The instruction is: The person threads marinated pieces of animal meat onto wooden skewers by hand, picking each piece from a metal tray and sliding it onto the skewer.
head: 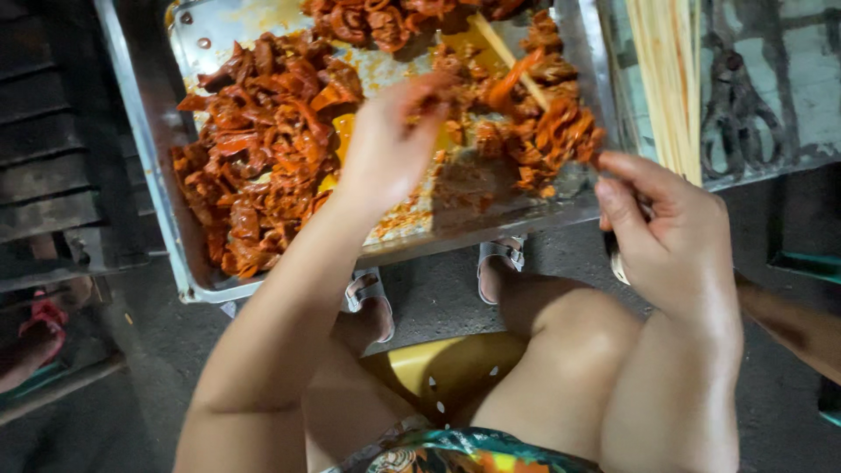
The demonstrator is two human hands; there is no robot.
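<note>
The right hand grips a thin, stiff skewer by its lower end; the left hand pinches soft, oily, slippery meat over the tray ahead.

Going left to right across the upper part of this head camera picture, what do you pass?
Dark slatted crate → metal tray's left rim → big heap of red marinated meat → left hand → right hand

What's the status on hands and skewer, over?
Left hand pinching marinated meat over the metal tray. Right hand gripping a wooden skewer, meat threaded on. Spare skewers right; nothing blocking.
</note>
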